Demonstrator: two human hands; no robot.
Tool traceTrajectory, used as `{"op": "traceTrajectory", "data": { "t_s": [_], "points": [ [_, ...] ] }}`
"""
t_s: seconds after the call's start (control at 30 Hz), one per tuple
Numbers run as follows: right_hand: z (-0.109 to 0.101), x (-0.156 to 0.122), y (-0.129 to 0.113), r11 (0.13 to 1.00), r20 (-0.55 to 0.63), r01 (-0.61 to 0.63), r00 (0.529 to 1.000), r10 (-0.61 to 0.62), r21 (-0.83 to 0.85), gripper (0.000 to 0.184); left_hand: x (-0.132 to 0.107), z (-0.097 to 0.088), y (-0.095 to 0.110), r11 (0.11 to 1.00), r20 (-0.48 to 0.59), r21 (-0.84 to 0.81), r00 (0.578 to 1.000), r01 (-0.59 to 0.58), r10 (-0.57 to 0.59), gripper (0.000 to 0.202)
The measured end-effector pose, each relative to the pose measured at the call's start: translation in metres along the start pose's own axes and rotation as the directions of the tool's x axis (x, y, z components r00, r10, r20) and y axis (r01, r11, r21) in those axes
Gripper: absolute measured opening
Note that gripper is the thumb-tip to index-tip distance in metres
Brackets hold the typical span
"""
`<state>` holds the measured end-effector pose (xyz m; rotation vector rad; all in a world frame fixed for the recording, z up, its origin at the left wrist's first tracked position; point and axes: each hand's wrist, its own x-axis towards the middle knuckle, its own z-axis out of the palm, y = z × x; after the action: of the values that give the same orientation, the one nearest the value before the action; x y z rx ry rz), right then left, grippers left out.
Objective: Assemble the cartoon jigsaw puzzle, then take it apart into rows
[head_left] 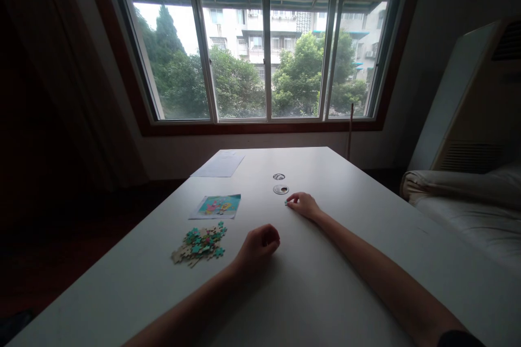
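Note:
My right hand [303, 205] reaches over the middle of the white table [337, 293] and pinches a small green puzzle piece [286, 203] between thumb and fingertips. Nearer to me, my left hand [257, 248] rests on the tabletop with its fingers curled in; whether anything is inside them is hidden. To its left lies a loose heap of jigsaw puzzle pieces [199, 244], some green, others showing pale backs. Just behind the heap is a picture sheet [218, 206] with colourful cartoon figures on a teal ground.
Two round table fittings [280, 189] sit just beyond my right hand. A white paper sheet [220, 164] lies at the table's far left edge. A covered sofa [464, 200] stands to the right, and a wide window [264, 54] fills the wall ahead.

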<state>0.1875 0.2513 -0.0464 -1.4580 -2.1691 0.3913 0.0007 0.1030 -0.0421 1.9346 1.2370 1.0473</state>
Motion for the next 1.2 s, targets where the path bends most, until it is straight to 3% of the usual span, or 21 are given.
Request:
{"op": "traceTrajectory", "data": {
  "t_s": [0.3,0.4,0.53,0.7,0.83,1.0,1.1,1.2],
  "points": [
    [0.003,0.002,-0.007,1.0,-0.022,-0.009,1.0,0.009,-0.015,0.025,0.003,-0.011,0.014,0.995,0.092,0.105,0.996,0.001,-0.01,0.007],
    [0.0,0.0,-0.006,1.0,-0.031,-0.009,0.999,0.009,-0.015,0.026,0.002,-0.031,0.023,0.987,0.154,0.16,0.988,-0.021,-0.004,0.009],
    [-0.001,-0.002,-0.003,1.0,-0.03,-0.003,1.0,0.003,-0.009,0.026,-0.007,-0.075,0.022,0.966,0.125,0.259,0.992,-0.019,-0.014,0.014],
    [0.001,-0.001,-0.003,1.0,-0.014,-0.012,1.0,0.012,-0.005,0.026,-0.028,-0.133,-0.005,0.837,-0.044,0.543,0.997,0.071,-0.056,0.024],
    [0.003,0.003,-0.005,0.999,-0.019,-0.037,0.999,0.036,-0.015,0.024,-0.046,-0.158,-0.037,0.774,-0.174,0.609,0.981,0.173,-0.082,0.037],
    [0.004,-0.001,-0.02,1.0,-0.071,0.004,0.997,-0.006,-0.027,0.025,-0.065,-0.161,-0.074,0.783,-0.211,0.594,0.975,0.184,-0.069,0.058],
    [0.012,-0.014,-0.045,0.991,-0.07,0.135,0.988,-0.136,-0.016,0.024,-0.072,-0.156,-0.087,0.78,-0.225,0.587,0.969,0.216,-0.1,0.068],
    [0.027,-0.032,-0.081,0.95,0.006,0.312,0.95,-0.312,0.023,0.022,-0.072,-0.153,-0.09,0.769,-0.216,0.601,0.971,0.216,-0.104,0.07]
  ]
}}
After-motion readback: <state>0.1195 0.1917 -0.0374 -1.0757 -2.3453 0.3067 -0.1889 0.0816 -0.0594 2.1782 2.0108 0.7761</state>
